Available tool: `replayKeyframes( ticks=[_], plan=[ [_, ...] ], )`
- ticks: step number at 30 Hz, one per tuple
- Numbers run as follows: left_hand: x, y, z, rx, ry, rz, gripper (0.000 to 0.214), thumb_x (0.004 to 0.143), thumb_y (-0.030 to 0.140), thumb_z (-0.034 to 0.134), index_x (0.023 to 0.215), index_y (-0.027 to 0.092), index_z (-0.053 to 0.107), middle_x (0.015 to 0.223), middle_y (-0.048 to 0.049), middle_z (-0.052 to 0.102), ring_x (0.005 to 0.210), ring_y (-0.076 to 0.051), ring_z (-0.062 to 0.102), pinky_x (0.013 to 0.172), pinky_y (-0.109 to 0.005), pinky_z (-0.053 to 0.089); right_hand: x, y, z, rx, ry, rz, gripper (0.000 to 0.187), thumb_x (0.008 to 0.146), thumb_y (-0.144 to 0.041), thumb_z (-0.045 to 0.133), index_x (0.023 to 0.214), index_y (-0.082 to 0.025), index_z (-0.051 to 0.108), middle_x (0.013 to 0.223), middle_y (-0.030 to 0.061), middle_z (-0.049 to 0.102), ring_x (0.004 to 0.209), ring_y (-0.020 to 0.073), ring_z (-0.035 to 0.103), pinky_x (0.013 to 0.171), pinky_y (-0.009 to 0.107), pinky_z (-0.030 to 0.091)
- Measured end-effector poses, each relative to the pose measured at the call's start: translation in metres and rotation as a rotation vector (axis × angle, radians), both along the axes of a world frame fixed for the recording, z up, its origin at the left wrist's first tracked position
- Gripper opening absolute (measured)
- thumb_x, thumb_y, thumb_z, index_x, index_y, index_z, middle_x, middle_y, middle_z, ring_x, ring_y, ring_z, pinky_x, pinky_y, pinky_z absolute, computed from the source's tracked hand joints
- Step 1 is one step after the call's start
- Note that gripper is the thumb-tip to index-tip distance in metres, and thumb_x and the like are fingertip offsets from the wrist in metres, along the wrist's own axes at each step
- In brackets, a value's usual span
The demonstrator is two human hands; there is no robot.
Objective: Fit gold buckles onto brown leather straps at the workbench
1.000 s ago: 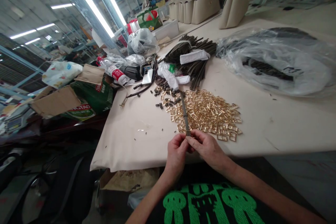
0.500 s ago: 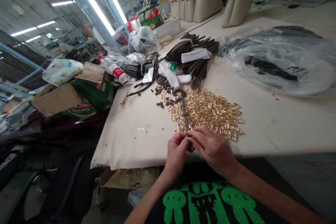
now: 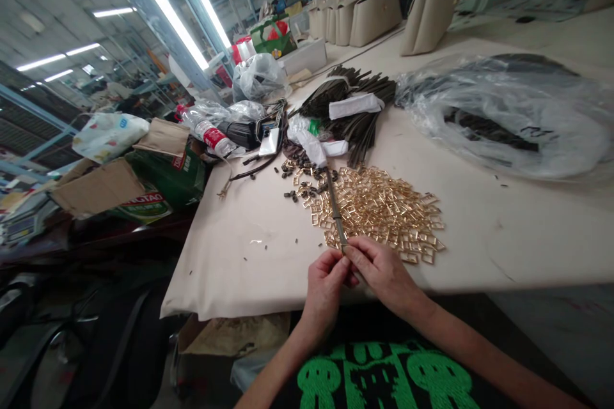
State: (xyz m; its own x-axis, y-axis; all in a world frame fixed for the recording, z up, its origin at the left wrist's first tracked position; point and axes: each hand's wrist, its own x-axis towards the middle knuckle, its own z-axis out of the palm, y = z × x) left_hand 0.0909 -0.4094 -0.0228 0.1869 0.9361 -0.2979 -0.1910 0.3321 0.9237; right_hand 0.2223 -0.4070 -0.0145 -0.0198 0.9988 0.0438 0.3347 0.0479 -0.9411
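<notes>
My left hand [image 3: 325, 287] and my right hand [image 3: 381, 271] meet at the table's near edge, both pinching the near end of a narrow dark strap [image 3: 336, 211]. The strap runs away from me over a heap of small gold rectangular buckles [image 3: 384, 211]. My fingertips cover the strap's end, so whether a buckle sits on it is hidden. Small dark loops [image 3: 297, 188] lie scattered at the heap's far left. A bundle of dark straps [image 3: 355, 108] with white wrapping lies beyond the heap.
The cream table [image 3: 249, 230] also bears a big clear plastic bag [image 3: 508, 115] of dark straps on the right, a plastic bottle [image 3: 208, 134] and beige handbags [image 3: 374, 9] at the back. A torn green cardboard box [image 3: 148, 182] sits left of the table.
Both hands have stayed together on the strap's end, with only small finger shifts. The view has tilted slightly.
</notes>
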Motion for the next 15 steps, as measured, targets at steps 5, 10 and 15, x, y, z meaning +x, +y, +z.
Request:
replayKeyframes(
  ticks=[5,10,15],
  plan=[
    [0.001,0.002,0.001,-0.019,0.033,-0.058,0.033,0.076,0.045,0.072,0.069,0.014,0.063,0.056,0.0006,0.059,0.053,-0.011,0.051,0.055,-0.022,0.041,-0.004,-0.001,-0.008,0.032,-0.035,-0.109,0.03,0.092,-0.036,0.048,0.066,-0.022,0.054,0.061,0.0003,0.056,0.061,0.0178,0.056,0.055,0.028,0.042],
    [-0.015,0.014,0.009,0.069,0.271,-0.231,0.035,0.082,0.049,0.066,0.076,0.015,0.069,0.065,-0.0038,0.067,0.056,-0.014,0.059,0.057,-0.025,0.047,-0.002,-0.001,-0.015,0.124,-0.048,-0.127,0.026,0.093,-0.034,0.049,0.07,-0.022,0.055,0.066,0.0013,0.057,0.064,0.0182,0.057,0.058,0.028,0.044],
    [-0.021,0.047,0.013,0.154,0.362,-0.087,0.043,0.084,0.053,0.063,0.103,0.015,0.07,0.081,-0.0071,0.072,0.064,-0.016,0.066,0.056,-0.024,0.048,0.001,-0.001,-0.014,0.148,-0.053,-0.103,0.024,0.095,-0.034,0.047,0.078,-0.021,0.06,0.071,0.0023,0.06,0.066,0.0185,0.059,0.061,0.03,0.046]
  ],
)
